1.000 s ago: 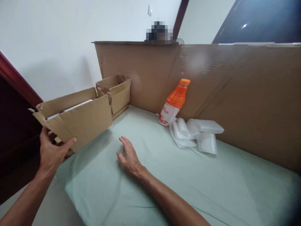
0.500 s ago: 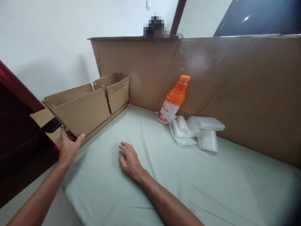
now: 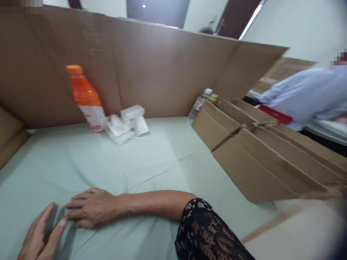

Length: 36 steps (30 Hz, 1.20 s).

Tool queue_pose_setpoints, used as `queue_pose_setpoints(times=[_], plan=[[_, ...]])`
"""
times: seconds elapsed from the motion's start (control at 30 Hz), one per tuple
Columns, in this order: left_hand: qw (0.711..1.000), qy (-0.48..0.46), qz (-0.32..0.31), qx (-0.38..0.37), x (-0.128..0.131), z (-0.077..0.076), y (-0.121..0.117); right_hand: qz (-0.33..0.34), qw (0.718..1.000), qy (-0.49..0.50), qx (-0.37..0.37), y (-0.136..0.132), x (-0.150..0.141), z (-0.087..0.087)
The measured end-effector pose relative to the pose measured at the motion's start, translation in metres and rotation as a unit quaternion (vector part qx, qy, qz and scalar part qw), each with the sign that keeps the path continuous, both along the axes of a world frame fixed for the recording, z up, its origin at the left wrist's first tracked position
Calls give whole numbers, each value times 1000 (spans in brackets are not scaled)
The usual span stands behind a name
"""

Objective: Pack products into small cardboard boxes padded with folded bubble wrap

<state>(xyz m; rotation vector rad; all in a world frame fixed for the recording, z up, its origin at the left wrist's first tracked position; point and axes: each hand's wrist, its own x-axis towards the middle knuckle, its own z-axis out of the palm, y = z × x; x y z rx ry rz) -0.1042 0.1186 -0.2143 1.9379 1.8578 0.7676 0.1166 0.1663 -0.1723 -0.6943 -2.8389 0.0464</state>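
My right hand (image 3: 92, 207) lies flat on the pale green cloth (image 3: 151, 162), fingers stretched out toward the left, holding nothing. My left hand (image 3: 40, 236) rests low at the bottom left edge, fingers spread flat on the cloth and touching the right hand's fingertips, also empty. An orange bottle (image 3: 85, 97) leans against the tall cardboard wall (image 3: 162, 68) at the back left. Beside it lies a small pile of white bubble-wrap pieces (image 3: 126, 122).
Folded cardboard boxes (image 3: 257, 155) stand in a row on the right. A clear plastic bottle (image 3: 199, 104) stands behind them. Another cardboard box edge (image 3: 11, 139) shows at far left. A person in a light blue shirt (image 3: 303, 94) is at the right.
The view has swung right. My left hand has let go of the cardboard box on the left and come down flat on the cloth next to my right hand.
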Motion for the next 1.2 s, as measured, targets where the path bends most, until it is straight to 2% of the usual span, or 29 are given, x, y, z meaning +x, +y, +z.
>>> queue_pose_setpoints(times=[0.07, 0.13, 0.17, 0.23, 0.33, 0.43, 0.5, 0.57, 0.63, 0.7, 0.8, 0.93, 1.07, 1.13, 1.2], plan=[[997, 17, -74, 20, 23, -7, 13, -25, 1000, -8, -1, -12, 50, 6], [987, 53, -143, 58, 54, -9, 21, -81, 997, -6, -14, -22, 107, 15], [980, 75, -167, 74, 71, -8, 22, -124, 992, -4, -18, -25, 137, 22], [969, 111, -199, 100, 105, -4, 21, -261, 965, 21, 5, -31, 202, 43], [953, 136, -230, 140, 146, 3, 13, -454, 883, 64, 106, -39, 301, 92], [941, 152, -254, 162, 171, 8, 5, -590, 778, 35, 214, -47, 391, 143], [937, 157, -260, 171, 181, 11, 1, -668, 707, -2, 234, -51, 437, 165], [937, 154, -260, 174, 185, 13, 0, -723, 664, -22, 187, -52, 465, 175], [942, 138, -255, 165, 187, 15, -1, -733, 663, -26, 149, -51, 475, 174], [952, 110, -244, 148, 186, 16, -2, -711, 687, -25, 145, -49, 469, 171], [969, 50, -205, 128, 184, 16, -3, -661, 732, -32, 163, -48, 442, 168], [980, -18, -147, 132, 180, 18, -5, -525, 835, -10, 165, -62, 383, 172], [980, -64, -127, 138, 180, 20, -7, -322, 940, 84, 75, -87, 315, 184], [981, -91, -121, 118, 180, 22, -8, -245, 959, 139, 20, -96, 294, 190], [983, -120, -112, 87, 179, 26, -10, -248, 943, 222, -7, -99, 289, 191]])
